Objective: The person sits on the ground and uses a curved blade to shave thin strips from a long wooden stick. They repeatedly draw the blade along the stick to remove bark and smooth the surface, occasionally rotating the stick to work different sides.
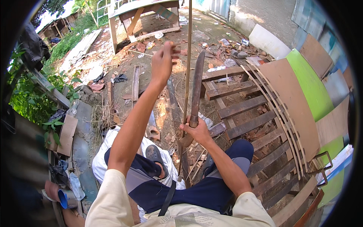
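Note:
In my right hand point(198, 132) is a machete point(197, 85), gripped by its wooden handle with the dark, worn blade pointing up and away. A long, thin brown pole point(187, 64), like a bamboo strip, stands nearly upright just left of the blade. It runs from the top of the view down between my legs and passes by my right thumb; whether the thumb presses on it I cannot tell. My left hand point(162, 62) is raised left of the pole, apart from it. Its fingers are loosely bent, slightly blurred and spread, with nothing seen in them.
To the right lies a slatted wooden frame point(247, 104) with two long thin strips point(281, 109) across it. Plywood and green boards point(310, 83) lean beyond. A wooden table point(145, 9) stands ahead. Leaves and scraps litter the ground. A blue cup point(68, 198) is at lower left.

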The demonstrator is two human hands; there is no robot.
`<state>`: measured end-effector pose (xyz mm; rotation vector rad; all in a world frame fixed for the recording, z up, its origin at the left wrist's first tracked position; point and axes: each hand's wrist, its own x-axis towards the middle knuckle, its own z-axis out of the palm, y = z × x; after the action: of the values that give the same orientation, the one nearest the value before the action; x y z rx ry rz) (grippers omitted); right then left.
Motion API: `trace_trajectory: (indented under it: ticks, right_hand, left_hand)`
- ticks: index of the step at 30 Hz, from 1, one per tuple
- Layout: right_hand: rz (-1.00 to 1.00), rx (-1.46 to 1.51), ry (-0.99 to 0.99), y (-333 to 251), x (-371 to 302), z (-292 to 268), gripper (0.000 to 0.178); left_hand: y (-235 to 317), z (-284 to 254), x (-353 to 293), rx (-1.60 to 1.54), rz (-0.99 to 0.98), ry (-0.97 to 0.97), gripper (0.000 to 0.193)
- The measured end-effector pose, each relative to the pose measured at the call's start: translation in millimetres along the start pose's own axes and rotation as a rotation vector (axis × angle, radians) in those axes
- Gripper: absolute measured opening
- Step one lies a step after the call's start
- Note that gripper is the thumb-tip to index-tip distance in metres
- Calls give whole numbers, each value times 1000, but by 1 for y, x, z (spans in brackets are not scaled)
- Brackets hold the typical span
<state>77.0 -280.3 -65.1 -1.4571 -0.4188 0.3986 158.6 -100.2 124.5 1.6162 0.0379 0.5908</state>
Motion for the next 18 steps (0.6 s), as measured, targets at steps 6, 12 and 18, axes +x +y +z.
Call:
trace_trajectory:
  ticks: [6,12,18]
  right_hand:
    - [-46,-202,381,0,11,0,36]
    - [-34,-191,373,-7,4,-3,37]
    - [-91,-3,522,-14,9,-40,33]
  left_hand:
    - [-129,-19,-147,9,-427,-295,89]
    - [-176,3,-198,-59,-129,-410,83]
    - [-126,2,-134,305,-191,-375,51]
